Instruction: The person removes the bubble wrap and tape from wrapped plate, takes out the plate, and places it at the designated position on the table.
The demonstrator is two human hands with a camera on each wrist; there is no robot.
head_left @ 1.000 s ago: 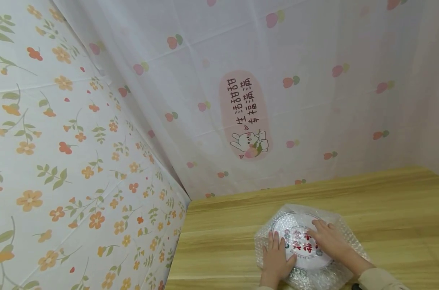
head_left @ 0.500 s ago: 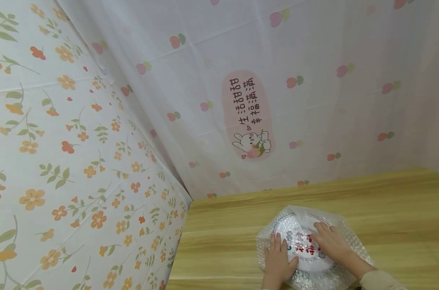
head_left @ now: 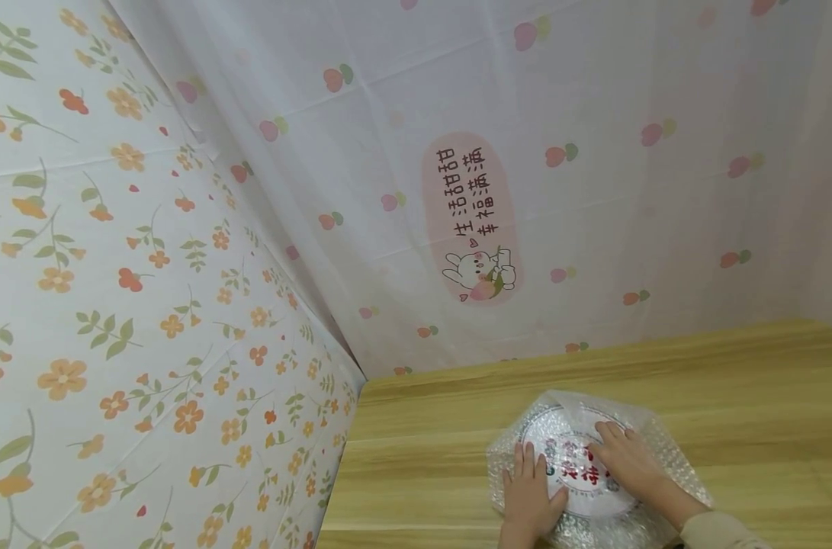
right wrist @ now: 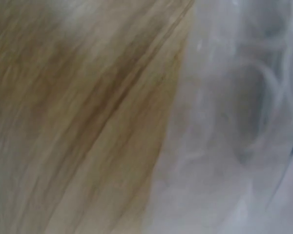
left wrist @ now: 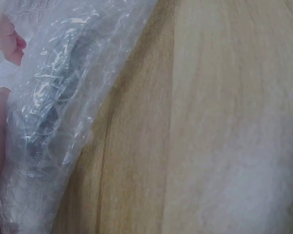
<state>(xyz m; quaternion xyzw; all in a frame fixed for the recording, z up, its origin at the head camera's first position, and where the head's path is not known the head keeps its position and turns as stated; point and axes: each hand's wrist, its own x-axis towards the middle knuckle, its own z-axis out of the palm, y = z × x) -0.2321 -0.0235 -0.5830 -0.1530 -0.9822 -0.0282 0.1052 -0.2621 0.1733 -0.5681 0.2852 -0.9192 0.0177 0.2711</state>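
A flat round white piece (head_left: 597, 499) with red characters and a dark ring near its rim lies wrapped in clear bubble wrap (head_left: 678, 457). My left hand (head_left: 531, 492) rests on its left side, fingers extended and thumb out to the right. On the upper right part lies my right hand (head_left: 631, 461), with its fingers reaching over the printed face and covering some characters. The left wrist view shows the glossy wrap (left wrist: 63, 97) with fingers at the left edge. In the right wrist view the wrap (right wrist: 210, 146) is blurred, and the right fingers are hidden.
The wrapped piece lies on a wood-grain table (head_left: 416, 457). A white cloth with a pink bunny print (head_left: 470, 217) hangs behind the table. At the left stands a floral-patterned cloth wall (head_left: 148, 328).
The view shifts a little, carrying the whole scene slightly right and down. Both hands stay on the wrapped piece, with hardly any movement across it.
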